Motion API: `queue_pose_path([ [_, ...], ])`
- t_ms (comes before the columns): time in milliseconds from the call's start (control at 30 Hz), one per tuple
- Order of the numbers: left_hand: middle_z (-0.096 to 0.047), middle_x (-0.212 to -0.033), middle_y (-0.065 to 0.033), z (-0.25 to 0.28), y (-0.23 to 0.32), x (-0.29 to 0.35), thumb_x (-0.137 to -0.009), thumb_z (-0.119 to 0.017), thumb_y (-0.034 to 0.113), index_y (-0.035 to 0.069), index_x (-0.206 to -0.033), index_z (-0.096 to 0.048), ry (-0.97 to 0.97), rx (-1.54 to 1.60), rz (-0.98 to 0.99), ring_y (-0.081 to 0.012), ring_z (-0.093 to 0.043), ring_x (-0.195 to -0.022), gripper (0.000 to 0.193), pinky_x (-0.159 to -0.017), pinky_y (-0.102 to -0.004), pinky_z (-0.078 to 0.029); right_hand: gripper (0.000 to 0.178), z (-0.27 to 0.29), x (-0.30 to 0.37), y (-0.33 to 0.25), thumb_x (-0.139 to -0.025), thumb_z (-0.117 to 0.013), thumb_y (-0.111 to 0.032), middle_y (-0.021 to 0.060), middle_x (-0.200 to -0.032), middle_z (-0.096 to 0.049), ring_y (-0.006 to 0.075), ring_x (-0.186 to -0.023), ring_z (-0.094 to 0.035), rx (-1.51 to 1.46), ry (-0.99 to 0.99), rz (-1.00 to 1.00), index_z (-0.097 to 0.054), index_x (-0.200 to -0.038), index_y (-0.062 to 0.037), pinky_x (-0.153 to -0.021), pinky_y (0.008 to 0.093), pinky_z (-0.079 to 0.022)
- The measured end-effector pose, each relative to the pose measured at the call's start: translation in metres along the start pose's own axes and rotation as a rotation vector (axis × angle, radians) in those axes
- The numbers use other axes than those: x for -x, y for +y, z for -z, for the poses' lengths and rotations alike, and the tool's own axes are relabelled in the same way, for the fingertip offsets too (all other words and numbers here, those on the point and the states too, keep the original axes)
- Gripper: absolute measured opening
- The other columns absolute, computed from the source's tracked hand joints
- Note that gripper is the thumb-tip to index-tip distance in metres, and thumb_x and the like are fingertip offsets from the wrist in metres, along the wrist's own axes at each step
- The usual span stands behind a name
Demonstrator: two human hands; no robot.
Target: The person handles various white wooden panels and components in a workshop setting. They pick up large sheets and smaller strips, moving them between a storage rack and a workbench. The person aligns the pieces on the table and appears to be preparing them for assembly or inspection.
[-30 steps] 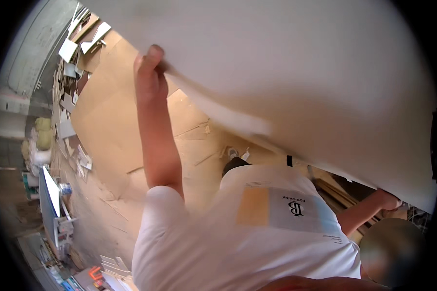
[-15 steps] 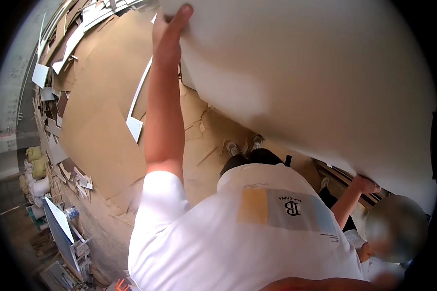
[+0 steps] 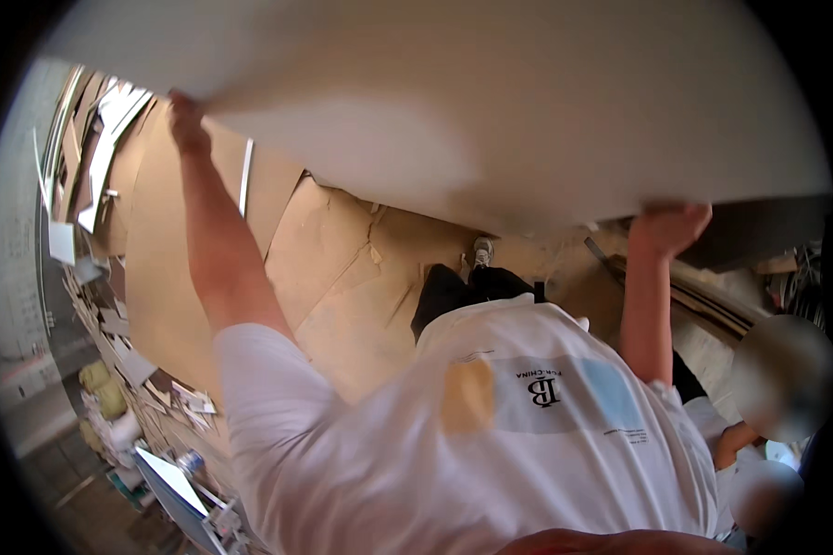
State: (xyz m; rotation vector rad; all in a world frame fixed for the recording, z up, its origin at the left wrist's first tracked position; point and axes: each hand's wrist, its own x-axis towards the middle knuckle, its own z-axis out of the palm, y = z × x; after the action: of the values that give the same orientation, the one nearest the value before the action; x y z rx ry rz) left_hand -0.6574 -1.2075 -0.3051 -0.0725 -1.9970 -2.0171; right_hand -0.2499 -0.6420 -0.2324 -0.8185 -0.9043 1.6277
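A large, pale, flat board [image 3: 528, 102] fills the upper part of the head view, tilted, its near edge running across in front of my chest. My left hand [image 3: 188, 125] is closed on that edge at the far left, arm stretched out. On the right, my right hand [image 3: 671, 229] grips the edge with its fingers curled; part of them is hidden against the board. Below lies a wide brown sheet [image 3: 180, 250] on the floor, with a narrow white strip [image 3: 246, 176] on it.
Scrap offcuts [image 3: 111, 139] are piled along the left. A blue-edged panel [image 3: 171, 481] leans at lower left near stacked sacks [image 3: 102, 388]. Long boards [image 3: 703, 301] lie at right, where another person [image 3: 736, 444] stands close beside me. My shoe [image 3: 482, 252] is on the brown floor sheeting.
The board has swung so that its edge lies more crosswise and reaches further left. My left hand has moved left and down with it; my right hand has moved up and slightly left.
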Motion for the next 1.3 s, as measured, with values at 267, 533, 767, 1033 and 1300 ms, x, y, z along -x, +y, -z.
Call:
queue_pose_path([
  [267,-0.057,-0.127,-0.0106,-0.023,0.019,0.011,-0.105,-0.052,0.048,-0.003,-0.128,-0.048,0.03,-0.109,-0.004,-0.0198,-0.055,-0.114,0.056,-0.099,-0.0368,-0.045,0.021,0.014,-0.068,0.04,-0.097,-0.051,-0.032,-0.0046,-0.093,-0.06,0.0141,-0.093,-0.055,-0.142,-0.162,-0.082,-0.061,-0.091,-0.0141,-0.085,0.0334,-0.044],
  [533,-0.059,-0.117,-0.0093,-0.104,-0.014,-0.032,-0.098,-0.066,0.036,-0.002,-0.126,-0.052,-0.119,-0.188,-0.068,-0.0203,-0.055,-0.106,0.049,-0.095,-0.0335,-0.045,0.042,0.017,-0.121,0.07,-0.105,-0.051,-0.048,-0.0027,-0.095,-0.061,0.0139,-0.093,-0.055,0.1,0.018,0.059,-0.067,-0.098,-0.0097,-0.088,0.031,-0.044],
  [767,-0.058,-0.137,-0.0134,-0.167,-0.063,-0.107,-0.093,-0.075,0.038,-0.004,-0.142,-0.048,-0.188,-0.213,-0.077,-0.0229,-0.057,-0.121,0.07,-0.103,-0.036,-0.045,0.06,-0.02,-0.194,0.117,-0.103,-0.052,-0.054,0.0053,-0.114,-0.066,0.0173,-0.103,-0.059,0.398,-0.201,0.032,-0.066,-0.127,-0.0003,-0.093,0.0306,-0.044],
  [1033,-0.055,-0.144,-0.0215,-0.217,-0.133,-0.098,-0.095,-0.07,0.033,-0.005,-0.143,-0.049,-0.268,-0.646,-0.177,-0.0331,-0.053,-0.133,0.064,-0.11,-0.044,-0.041,0.059,0.004,-0.209,0.17,-0.102,-0.051,-0.052,0.0127,-0.137,-0.063,0.0265,-0.13,-0.056,0.861,-0.299,0.138,-0.06,-0.139,-0.0059,-0.11,0.037,-0.04],
  [1300,-0.062,-0.129,-0.0195,-0.176,-0.263,0.171,-0.094,-0.067,0.029,-0.003,-0.134,-0.057,-1.078,-0.653,0.218,-0.0314,-0.057,-0.119,0.052,-0.102,-0.0437,-0.045,0.036,0.214,0.021,0.195,-0.099,-0.057,-0.036,0.0135,-0.122,-0.068,0.0271,-0.11,-0.065,1.094,-0.428,-0.227,-0.069,-0.119,-0.0077,-0.095,0.0358,-0.049],
])
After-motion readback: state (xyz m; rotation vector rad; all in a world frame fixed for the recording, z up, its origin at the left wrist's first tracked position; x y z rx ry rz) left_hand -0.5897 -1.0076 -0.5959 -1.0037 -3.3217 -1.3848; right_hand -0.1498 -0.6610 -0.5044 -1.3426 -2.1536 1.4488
